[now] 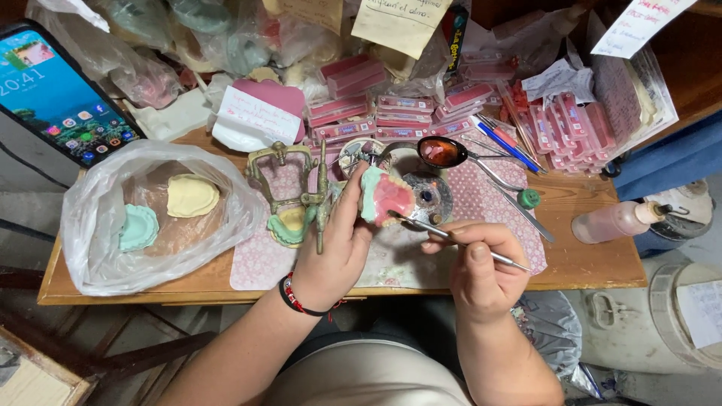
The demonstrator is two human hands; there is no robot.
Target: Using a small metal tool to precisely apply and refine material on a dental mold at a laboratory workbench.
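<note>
**Hands meet over a wax denture at the bench's near edge**

Left hand (335,252) grips a pink wax denture on its green cast (385,197), fingers closed around the left side and tilting the pink face toward the right. Right hand (481,263) pinches a slim metal carving tool (451,239) like a pen. The tool's long axis runs from lower right up to the left, its tip touching the denture's near right edge. Both wrists come up from the near side, the right one bent inward. Just left of the denture stands a brass articulator (289,184) carrying another green cast. Farther left lies a clear plastic bag (98,248) with two casts inside; a dark spoon (444,152) rests just beyond.
</note>
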